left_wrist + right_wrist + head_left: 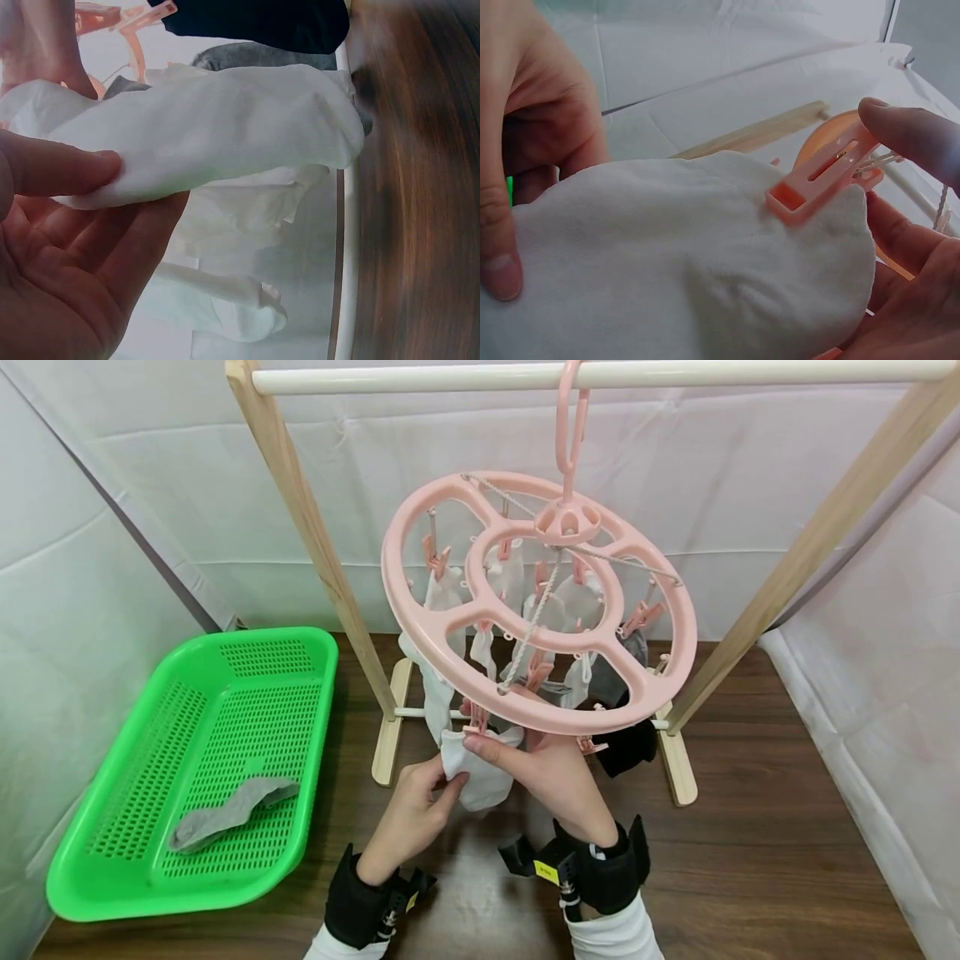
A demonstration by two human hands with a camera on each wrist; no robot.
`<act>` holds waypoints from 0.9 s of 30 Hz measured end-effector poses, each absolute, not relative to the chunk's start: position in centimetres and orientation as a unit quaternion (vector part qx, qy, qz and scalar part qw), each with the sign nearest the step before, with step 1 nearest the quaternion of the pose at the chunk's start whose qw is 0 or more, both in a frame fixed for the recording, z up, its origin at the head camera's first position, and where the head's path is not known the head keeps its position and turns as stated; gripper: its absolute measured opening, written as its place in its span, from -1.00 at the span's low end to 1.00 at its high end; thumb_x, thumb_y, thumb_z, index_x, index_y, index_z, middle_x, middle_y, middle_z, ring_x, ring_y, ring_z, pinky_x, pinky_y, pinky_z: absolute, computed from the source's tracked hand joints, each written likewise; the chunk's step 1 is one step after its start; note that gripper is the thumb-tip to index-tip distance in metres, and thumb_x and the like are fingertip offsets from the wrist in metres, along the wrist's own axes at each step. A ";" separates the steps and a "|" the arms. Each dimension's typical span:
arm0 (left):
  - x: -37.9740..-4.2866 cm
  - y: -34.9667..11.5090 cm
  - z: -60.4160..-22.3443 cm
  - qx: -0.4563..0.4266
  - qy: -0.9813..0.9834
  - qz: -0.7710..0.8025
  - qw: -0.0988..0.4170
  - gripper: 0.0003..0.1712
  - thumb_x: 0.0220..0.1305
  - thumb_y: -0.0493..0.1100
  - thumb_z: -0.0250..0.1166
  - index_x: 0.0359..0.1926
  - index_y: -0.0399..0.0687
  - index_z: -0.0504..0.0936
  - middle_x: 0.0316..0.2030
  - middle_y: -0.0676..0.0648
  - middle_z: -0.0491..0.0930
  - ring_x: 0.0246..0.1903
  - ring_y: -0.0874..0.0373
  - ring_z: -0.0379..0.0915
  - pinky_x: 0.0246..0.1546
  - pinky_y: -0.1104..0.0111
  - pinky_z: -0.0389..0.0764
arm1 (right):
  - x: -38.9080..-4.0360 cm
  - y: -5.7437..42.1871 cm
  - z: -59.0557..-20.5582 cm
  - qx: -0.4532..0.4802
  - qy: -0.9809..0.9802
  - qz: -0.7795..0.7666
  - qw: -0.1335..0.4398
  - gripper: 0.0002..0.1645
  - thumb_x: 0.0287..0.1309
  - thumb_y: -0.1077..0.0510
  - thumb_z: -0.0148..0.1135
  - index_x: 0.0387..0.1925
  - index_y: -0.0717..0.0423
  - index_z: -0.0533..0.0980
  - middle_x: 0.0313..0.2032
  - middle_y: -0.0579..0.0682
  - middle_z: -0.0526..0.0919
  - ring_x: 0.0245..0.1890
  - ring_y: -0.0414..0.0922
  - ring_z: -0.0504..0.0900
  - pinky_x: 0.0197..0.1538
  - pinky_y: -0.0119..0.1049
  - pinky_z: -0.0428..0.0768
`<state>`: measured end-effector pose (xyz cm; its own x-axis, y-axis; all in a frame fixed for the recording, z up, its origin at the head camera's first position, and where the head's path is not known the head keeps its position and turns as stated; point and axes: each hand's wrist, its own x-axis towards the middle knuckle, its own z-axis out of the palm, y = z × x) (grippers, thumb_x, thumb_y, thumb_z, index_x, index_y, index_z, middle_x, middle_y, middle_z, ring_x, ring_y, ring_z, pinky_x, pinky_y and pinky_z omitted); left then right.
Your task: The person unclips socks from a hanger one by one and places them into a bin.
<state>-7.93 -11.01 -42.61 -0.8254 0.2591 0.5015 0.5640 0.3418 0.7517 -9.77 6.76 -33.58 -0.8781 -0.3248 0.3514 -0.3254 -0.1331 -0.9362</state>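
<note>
While left hand point(415, 808) is pinching white sock point(486, 783), right hand point(561, 770) is gripping pink clip point(823, 176); sock looking light, limp, best held beside clip.

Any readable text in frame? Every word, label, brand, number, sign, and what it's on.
No legible text in any view.
Yellow label on the black right-wrist gear: dark marks, too small and blurred to read.
Smaller yellow patch on the black left-wrist gear: too small to read.
White sock, pink clip: no lettering seen.
</note>
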 end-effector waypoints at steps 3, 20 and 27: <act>-7.9 -11.0 -42.5 -0.250 -0.808 -0.513 0.149 -0.76 0.16 -0.57 0.23 -0.14 -0.40 0.61 -0.29 -0.22 0.67 -0.34 0.04 0.64 -0.41 0.32 0.62 | -9.9 6.6 -33.5 0.249 -0.642 0.725 0.007 -0.62 0.02 0.41 0.40 -0.08 0.29 0.53 -0.08 0.14 0.56 0.26 -0.09 0.31 0.34 -0.17 0.15; -7.9 -11.1 -42.8 -0.228 -0.813 -0.515 0.149 -0.81 0.16 -0.57 0.23 -0.23 -0.34 0.62 -0.37 -0.18 0.67 -0.40 0.07 0.63 -0.46 0.35 0.60 | -9.9 6.7 -34.3 0.263 -0.621 0.738 0.030 -0.62 0.12 0.37 0.33 -0.09 -0.09 0.65 -0.14 0.07 0.70 -0.05 0.03 0.59 0.01 -0.23 0.47; -8.0 -11.2 -42.7 -0.232 -0.812 -0.517 0.141 -0.77 0.17 -0.57 0.21 -0.17 -0.34 0.62 -0.27 -0.19 0.68 -0.32 0.06 0.64 -0.39 0.32 0.63 | -9.7 7.3 -34.5 0.253 -0.572 0.780 0.019 -0.62 0.17 0.40 0.26 -0.05 -0.05 0.65 -0.14 0.07 0.70 -0.05 -0.05 0.63 0.04 -0.19 0.52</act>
<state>-8.03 -11.20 -42.75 -0.8525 0.2315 0.4688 0.5227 0.3576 0.7739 -9.69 7.28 -34.47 -0.8712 -0.2604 0.4163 -0.3192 -0.3439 -0.8831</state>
